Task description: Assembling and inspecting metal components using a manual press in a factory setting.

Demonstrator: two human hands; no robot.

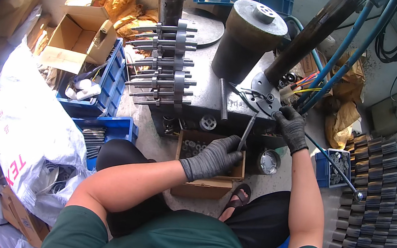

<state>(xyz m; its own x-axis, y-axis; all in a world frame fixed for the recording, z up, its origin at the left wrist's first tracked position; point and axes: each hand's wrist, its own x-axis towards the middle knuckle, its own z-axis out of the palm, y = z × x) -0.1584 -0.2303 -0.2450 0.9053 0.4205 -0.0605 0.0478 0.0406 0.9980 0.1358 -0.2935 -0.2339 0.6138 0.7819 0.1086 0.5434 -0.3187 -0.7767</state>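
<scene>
My left hand point(215, 158), in a grey glove, is closed round a slim metal rod point(247, 131) that points up toward the machine. My right hand point(290, 129), gloved the same way, has its fingers pinched together at the front right edge of a dark metal plate with holes point(266, 94); what they hold there, if anything, is too small to make out. Left of the plate, a short dark bar point(223, 99) leans over the front edge of the machine table point(201, 79). Behind it rises a thick dark cylinder point(244, 47) with a pale top.
Several dark shafts with discs point(175, 90) stand in a row at the table's left. Below sits a cardboard box of small metal parts point(189, 146). Blue crates point(114, 88) and a white sack point(32, 132) lie left. Stacked metal cylinders point(373, 202) and a ball-ended lever point(358, 196) are right.
</scene>
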